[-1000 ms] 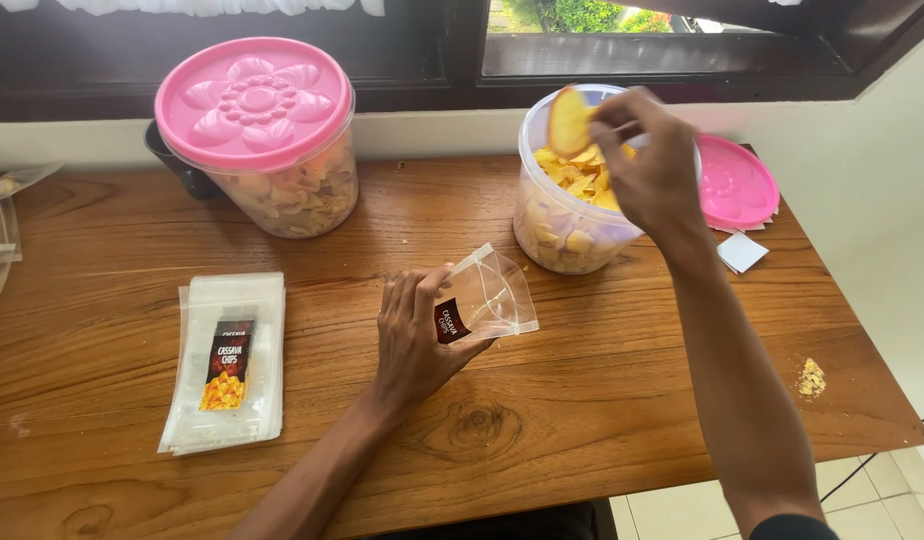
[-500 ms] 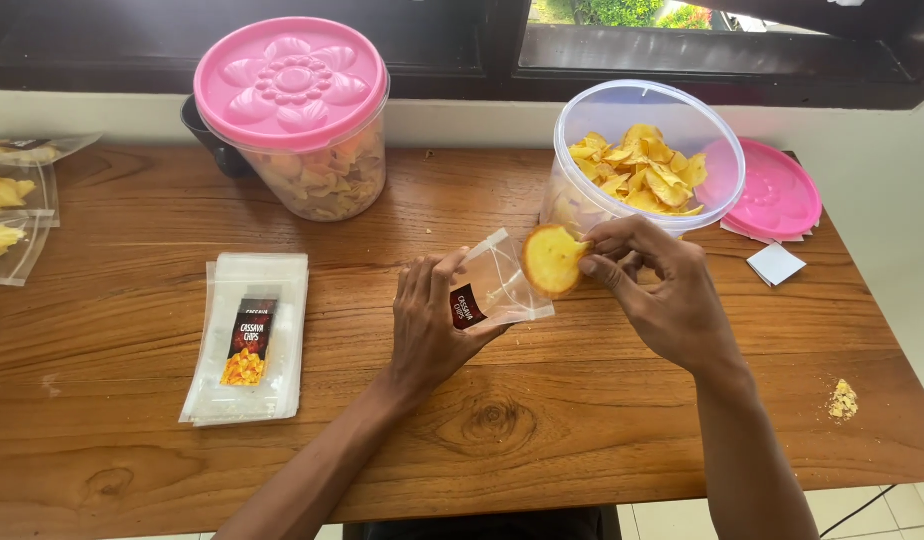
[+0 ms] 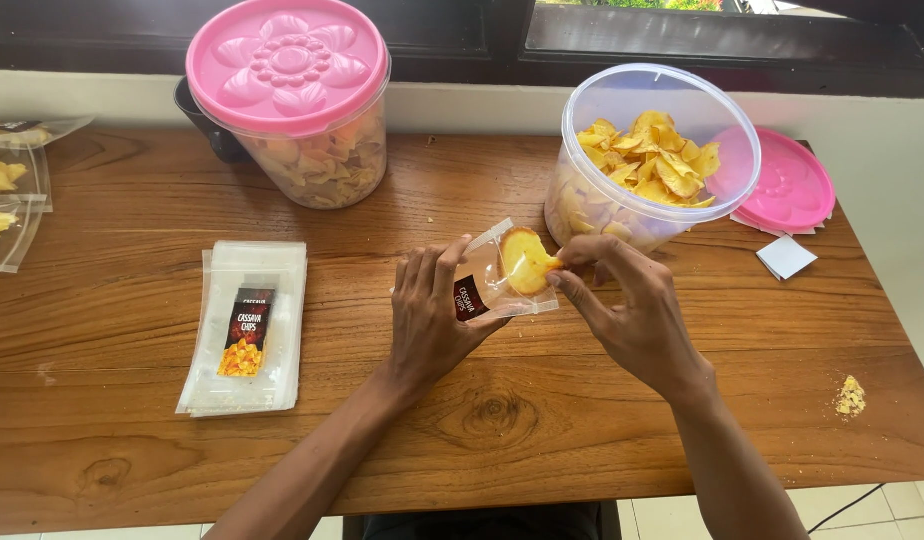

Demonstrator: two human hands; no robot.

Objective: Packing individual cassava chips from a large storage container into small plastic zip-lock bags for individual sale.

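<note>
While the left hand (image 3: 437, 320) grips a small clear pouch (image 3: 502, 280) just above the wooden counter (image 3: 582, 420), its fingers clenched on the labelled end, the right hand (image 3: 632, 310) pinches a yellow chip (image 3: 527, 260) at the pouch's mouth, half inside. Just behind sits the open tub of chips (image 3: 652, 160); a stack of empty pouches (image 3: 244, 325) lies to the left.

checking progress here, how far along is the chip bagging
Done: a few filled pouches lie at the table's left edge. In hand: the left hand holds a clear pouch open while the right hand slides in one chip. Left: a stack of empty pouches and an open tub full of chips.
</note>
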